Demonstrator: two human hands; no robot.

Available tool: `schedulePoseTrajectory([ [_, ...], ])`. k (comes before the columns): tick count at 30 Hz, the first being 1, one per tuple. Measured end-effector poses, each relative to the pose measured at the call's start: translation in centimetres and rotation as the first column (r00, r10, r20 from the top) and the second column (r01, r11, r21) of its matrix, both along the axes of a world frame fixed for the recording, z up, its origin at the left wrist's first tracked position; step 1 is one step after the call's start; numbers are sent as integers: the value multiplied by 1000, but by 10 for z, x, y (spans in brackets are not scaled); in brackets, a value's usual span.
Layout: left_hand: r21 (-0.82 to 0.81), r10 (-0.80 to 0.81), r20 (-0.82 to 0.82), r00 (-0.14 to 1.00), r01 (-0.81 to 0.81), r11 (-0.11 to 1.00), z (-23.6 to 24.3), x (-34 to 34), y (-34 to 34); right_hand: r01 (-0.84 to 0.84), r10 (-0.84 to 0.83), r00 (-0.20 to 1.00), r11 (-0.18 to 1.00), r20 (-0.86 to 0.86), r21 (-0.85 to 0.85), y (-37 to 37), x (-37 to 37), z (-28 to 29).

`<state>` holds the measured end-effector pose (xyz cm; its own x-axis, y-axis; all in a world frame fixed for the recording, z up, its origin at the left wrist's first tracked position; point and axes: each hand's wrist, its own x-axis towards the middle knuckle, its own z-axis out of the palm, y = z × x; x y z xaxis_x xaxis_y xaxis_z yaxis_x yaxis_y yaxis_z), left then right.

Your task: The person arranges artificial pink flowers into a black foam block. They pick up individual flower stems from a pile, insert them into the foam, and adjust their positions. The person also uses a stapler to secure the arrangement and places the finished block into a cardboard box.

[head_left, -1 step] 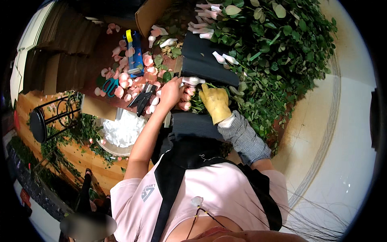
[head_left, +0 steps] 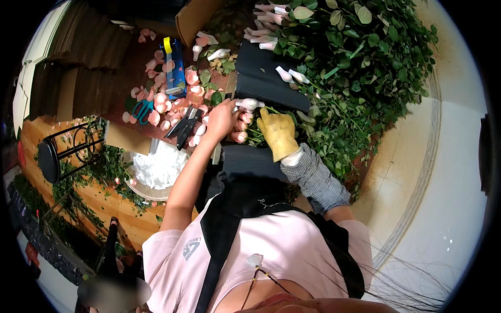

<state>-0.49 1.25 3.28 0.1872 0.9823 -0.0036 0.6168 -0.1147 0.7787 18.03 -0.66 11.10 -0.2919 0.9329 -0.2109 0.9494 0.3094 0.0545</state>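
Note:
My left hand (head_left: 222, 119) is closed at the base of a pale pink rose bud in a white net sleeve (head_left: 249, 103). My right hand (head_left: 276, 134), in a yellow glove, is closed on the green stems (head_left: 269, 109) beside it. Bare pink rose heads (head_left: 239, 136) lie below the sleeved bud, between my hands. A black ridged pad (head_left: 271, 78) is above them, another (head_left: 253, 159) below. Left of my left hand are black cutters (head_left: 185, 128), scattered petals (head_left: 153, 118), teal scissors (head_left: 143, 112) and a blue tape dispenser (head_left: 176, 73).
A basin of white net sleeves (head_left: 159, 166) sits lower left. Cardboard stacks (head_left: 78, 68) fill the upper left. Leafy rose stems (head_left: 365, 68) with sleeved buds cover the upper right. A black stool (head_left: 49, 159) stands on the leaf-strewn wooden floor. Another person's leg (head_left: 110, 240) shows at lower left.
My gloved right hand has shifted very slightly to the left. Otherwise the view is almost the same.

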Motion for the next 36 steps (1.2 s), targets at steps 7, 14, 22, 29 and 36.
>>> schedulePoseTrajectory([
  [7, -57, 103, 258, 961, -91, 994, 6, -10, -14, 138, -136, 988, 990, -68, 25, 16, 22, -61],
  [14, -411, 403, 557, 727, -180, 894, 7, -46, -28, 100, -90, 978, 994, -187, 47, 18, 31, -53],
  [22, 12, -18, -14, 1000, 18, 1000, 38, 9, 1, 232, -238, 970, 968, -53, -93, 23, 30, -52],
  [29, -411, 135, -148, 980, -185, 893, 52, -137, -73, 180, -182, 975, 983, -131, -27, 24, 25, -46],
  [36, -197, 425, -423, 801, -538, 819, -7, -248, -169, 17, -65, 813, 996, -579, -87, -8, 31, 25],
])
